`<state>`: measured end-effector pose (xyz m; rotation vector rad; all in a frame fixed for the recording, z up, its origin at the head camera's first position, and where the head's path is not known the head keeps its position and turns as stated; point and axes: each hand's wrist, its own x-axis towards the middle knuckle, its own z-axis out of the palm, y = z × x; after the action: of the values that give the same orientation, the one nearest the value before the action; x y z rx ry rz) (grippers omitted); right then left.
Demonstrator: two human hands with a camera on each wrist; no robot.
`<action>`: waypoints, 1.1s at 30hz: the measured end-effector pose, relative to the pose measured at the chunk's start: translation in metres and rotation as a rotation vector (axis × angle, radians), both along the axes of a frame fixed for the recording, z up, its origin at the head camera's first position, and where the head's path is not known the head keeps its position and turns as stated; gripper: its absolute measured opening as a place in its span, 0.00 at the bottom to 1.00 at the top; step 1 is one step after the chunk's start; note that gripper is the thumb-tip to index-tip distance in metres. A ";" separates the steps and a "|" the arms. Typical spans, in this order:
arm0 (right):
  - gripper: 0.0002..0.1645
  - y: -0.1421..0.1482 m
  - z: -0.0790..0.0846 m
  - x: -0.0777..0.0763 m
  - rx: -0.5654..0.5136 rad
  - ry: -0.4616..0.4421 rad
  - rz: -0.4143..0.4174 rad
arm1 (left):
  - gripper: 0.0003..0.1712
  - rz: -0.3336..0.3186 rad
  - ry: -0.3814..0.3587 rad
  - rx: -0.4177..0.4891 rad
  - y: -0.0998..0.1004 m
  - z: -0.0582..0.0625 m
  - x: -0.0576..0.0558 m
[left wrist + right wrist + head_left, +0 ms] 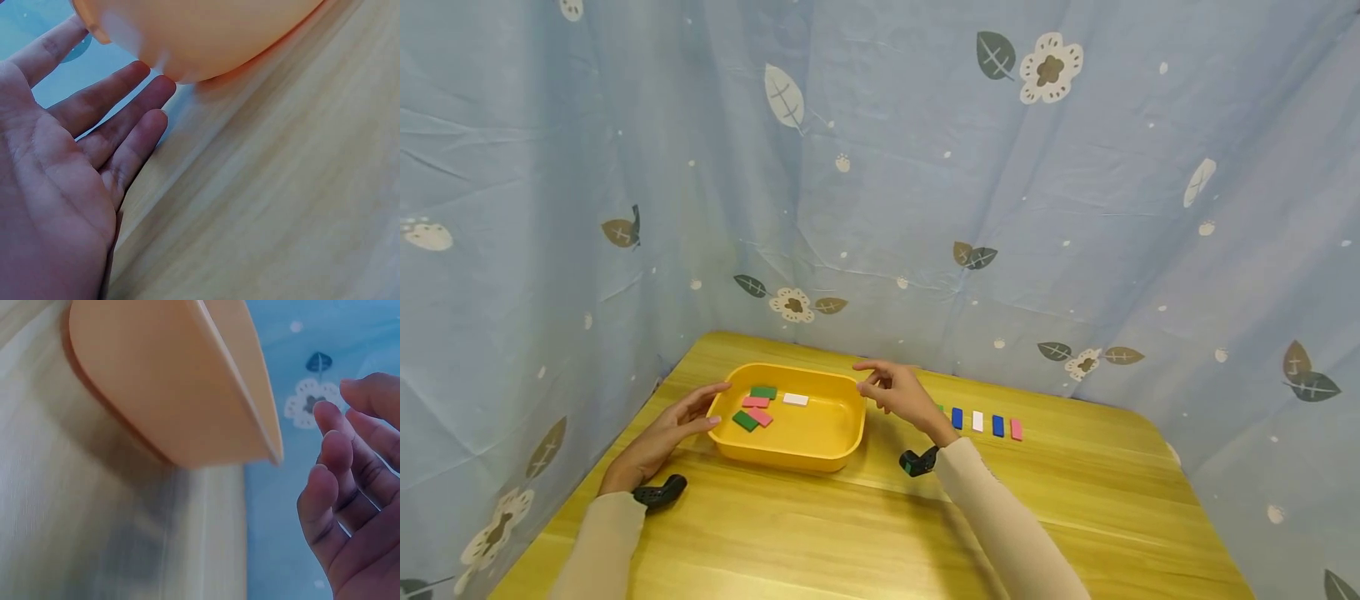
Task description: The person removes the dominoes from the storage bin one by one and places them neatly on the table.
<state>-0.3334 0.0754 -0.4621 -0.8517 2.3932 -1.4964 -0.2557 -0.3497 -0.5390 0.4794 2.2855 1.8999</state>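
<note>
A yellow plastic tub stands on the table, several small flat blocks inside it. These are a white block, green blocks and pink blocks. At the tub's left end is my left hand, fingers extended and fingertips right at the rim. The left wrist view shows this hand with its palm bare beside the tub wall. My right hand is by the right end of the rim, fingers loosely bent. In the right wrist view, the right hand holds nothing and is apart from the tub.
To the right of my right hand lies a row of blocks: a partly hidden green block, blue blocks, a white block and a pink block. A blue patterned curtain hangs behind the wooden table.
</note>
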 end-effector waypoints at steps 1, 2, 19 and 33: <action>0.23 -0.005 -0.001 0.000 0.006 -0.002 0.009 | 0.35 -0.002 0.006 -0.002 -0.001 0.000 0.000; 0.23 -0.009 -0.001 0.000 0.015 -0.003 0.018 | 0.35 -0.002 0.008 -0.002 -0.001 -0.001 0.000; 0.26 -0.062 -0.001 -0.002 0.082 -0.056 0.057 | 0.35 -0.014 0.016 -0.001 -0.004 -0.005 -0.002; 0.26 -0.096 -0.008 -0.006 0.174 -0.133 0.023 | 0.34 0.002 0.009 0.017 -0.002 -0.005 -0.002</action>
<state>-0.3392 -0.0207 -0.4703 -0.7152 2.3648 -1.2718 -0.2580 -0.3517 -0.5438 0.4883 2.2782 1.9235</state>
